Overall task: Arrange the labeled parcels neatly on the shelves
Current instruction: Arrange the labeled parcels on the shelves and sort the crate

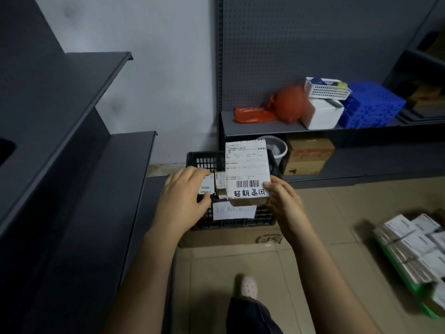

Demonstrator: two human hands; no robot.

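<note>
Head view.
- Your left hand (185, 196): forearm reaches forward, fingers curled over the top and thumb underneath a small labelled parcel (207, 186), gripping it at the near left of the black crate (204, 160).
- Your right hand (284, 201): thumb on the label's corner, holding a larger white parcel (246, 169) with a barcode and handwritten characters, tilted over the crate's right side.
- The crate sits on a cardboard box (228, 237), beside the dark shelves (96, 75).

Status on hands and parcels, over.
Left hand grips small white labeled parcel. Right hand holds large white barcoded parcel above black plastic crate. Path to dark shelf open.
</note>
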